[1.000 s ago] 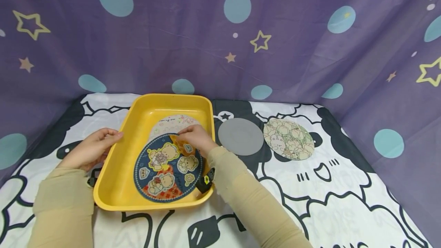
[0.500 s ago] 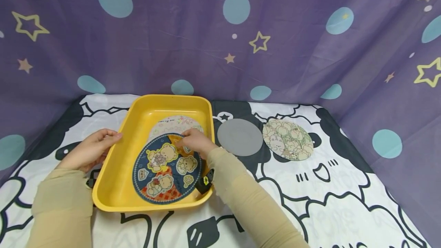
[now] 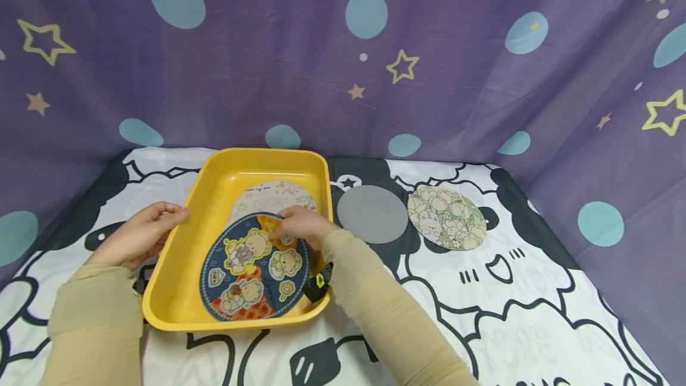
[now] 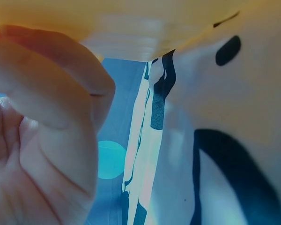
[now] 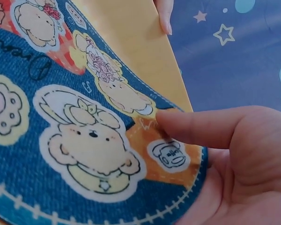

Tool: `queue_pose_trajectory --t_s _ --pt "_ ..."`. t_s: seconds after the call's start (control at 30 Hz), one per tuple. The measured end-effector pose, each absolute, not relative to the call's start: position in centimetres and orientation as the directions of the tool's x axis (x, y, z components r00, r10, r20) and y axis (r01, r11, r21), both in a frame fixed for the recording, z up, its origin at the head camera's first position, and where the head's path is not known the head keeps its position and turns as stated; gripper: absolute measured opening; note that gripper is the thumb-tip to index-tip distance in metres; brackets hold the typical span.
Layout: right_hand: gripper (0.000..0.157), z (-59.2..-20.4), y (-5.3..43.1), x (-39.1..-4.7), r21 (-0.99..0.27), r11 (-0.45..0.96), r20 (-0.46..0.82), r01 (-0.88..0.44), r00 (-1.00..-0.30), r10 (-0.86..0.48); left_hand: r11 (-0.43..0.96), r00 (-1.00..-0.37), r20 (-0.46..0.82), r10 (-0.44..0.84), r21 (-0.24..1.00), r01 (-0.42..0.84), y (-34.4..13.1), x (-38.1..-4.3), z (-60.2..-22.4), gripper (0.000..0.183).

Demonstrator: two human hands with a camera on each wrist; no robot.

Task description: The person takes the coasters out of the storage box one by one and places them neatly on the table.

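Observation:
My right hand (image 3: 306,225) pinches the upper right edge of a dark blue round mat (image 3: 268,288) printed with bears. In the right wrist view the thumb lies on top of the bear mat (image 5: 91,150), fingers underneath. The mat is inside a yellow tray (image 3: 174,290) and overlaps a pale floral round mat (image 3: 273,194), hiding its near part. On the tray's left side, my left hand (image 3: 145,232) grips the rim. The left wrist view has those curled fingers (image 4: 61,61) up against the tray's outer wall (image 4: 126,33).
To the right of the tray lie a plain grey round mat (image 3: 372,214) and a green and cream rabbit-print round mat (image 3: 446,217), side by side. A white cloth with black cartoon drawings (image 3: 514,338) covers the table. Purple curtain (image 3: 300,76) hangs behind and at the sides.
The bear mat has slid a little toward the front left in my right hand, and more of the pale floral mat shows. My left hand keeps its hold on the tray rim.

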State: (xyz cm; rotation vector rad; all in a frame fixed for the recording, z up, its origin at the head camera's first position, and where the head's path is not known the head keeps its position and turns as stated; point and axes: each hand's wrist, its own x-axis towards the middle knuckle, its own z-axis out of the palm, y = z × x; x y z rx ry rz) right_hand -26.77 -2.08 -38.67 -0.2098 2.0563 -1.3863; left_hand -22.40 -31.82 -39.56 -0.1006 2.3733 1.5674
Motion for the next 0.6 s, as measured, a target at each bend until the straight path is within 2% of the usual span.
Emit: queue_pose_trajectory --t_s 0.27,0.6 --pt "0.020 -38.50 -2.03 -26.67 -0.885 0.406 -0.426 0.227 -0.747 -0.510 0.401 -0.954 -0.281 0.104 0.890 -0.218 -31.87 -22.44 -39.66 0.053" --pt "0.019 -38.63 -2.22 -26.53 -0.889 0.414 -0.401 0.197 -0.772 -0.493 0.401 -0.954 -0.280 0.107 0.890 -0.216 -31.89 -22.41 -39.65 0.053"
